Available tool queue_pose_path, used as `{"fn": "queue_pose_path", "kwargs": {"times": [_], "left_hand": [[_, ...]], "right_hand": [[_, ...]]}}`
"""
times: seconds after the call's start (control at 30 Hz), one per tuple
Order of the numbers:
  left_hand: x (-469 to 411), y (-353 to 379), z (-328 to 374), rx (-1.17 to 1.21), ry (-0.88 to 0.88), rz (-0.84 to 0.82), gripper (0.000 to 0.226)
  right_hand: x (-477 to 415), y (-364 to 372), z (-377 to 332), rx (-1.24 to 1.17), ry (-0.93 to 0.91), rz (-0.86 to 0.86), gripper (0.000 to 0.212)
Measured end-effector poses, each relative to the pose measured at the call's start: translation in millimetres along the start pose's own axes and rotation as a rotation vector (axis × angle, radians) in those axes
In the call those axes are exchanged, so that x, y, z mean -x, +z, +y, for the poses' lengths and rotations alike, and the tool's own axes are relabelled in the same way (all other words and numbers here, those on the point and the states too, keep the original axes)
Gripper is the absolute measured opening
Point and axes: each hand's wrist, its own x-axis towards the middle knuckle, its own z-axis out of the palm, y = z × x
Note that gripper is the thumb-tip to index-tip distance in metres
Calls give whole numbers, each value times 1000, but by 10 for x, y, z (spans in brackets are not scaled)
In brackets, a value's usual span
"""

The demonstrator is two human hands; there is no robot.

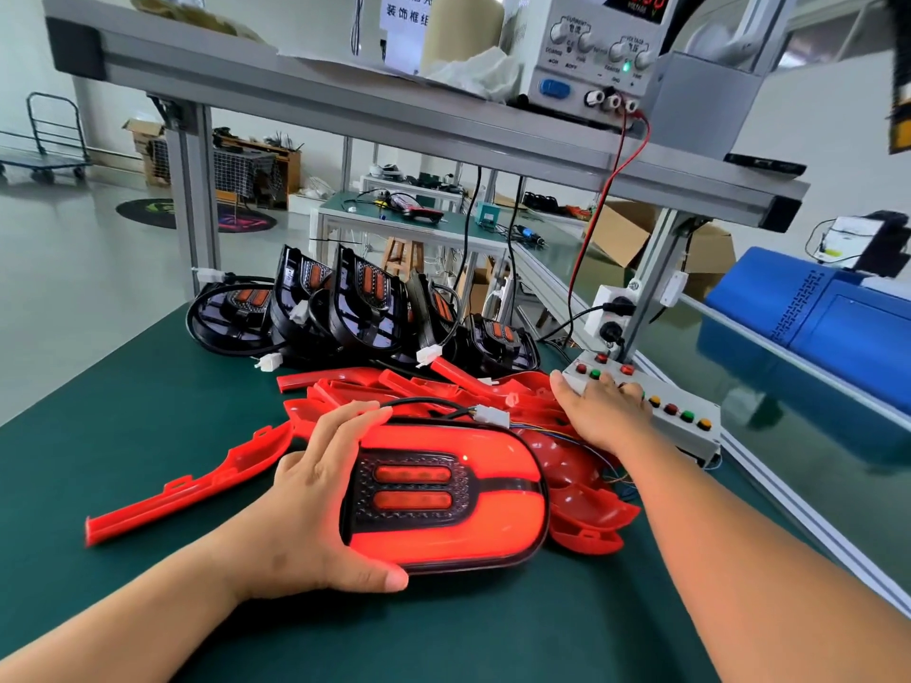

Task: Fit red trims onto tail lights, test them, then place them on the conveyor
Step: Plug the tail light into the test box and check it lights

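A tail light (446, 495) glows red in the middle of the green table, its cable and white plug (490, 415) leading off to the right. My left hand (320, 495) grips its left end, fingers over the top edge and thumb under the lower edge. My right hand (599, 411) rests on the grey button box (655, 411), fingers on its buttons. Loose red trims (424, 384) lie piled behind the lit lamp, and one long red trim (187, 485) lies to the left. Several unlit black tail lights (345, 308) stand at the back.
A power supply (591, 46) sits on the aluminium shelf (345, 106) overhead, its red lead dropping to the button box. The conveyor (788, 436) runs along the right side behind a rail. A blue machine (828, 317) stands beyond it.
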Motion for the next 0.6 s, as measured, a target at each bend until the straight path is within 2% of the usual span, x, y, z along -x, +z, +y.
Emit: {"fn": "queue_pose_path", "kwargs": {"times": [0.13, 0.27, 0.6], "left_hand": [[8, 16, -17, 18, -7, 5, 127], [0, 18, -14, 32, -4, 12, 126], [0, 8, 10, 48, 2, 15, 126]], "right_hand": [[63, 5, 73, -16, -5, 56, 99], [117, -27, 250, 30, 99, 81, 101], [202, 9, 488, 89, 252, -47, 115]]}}
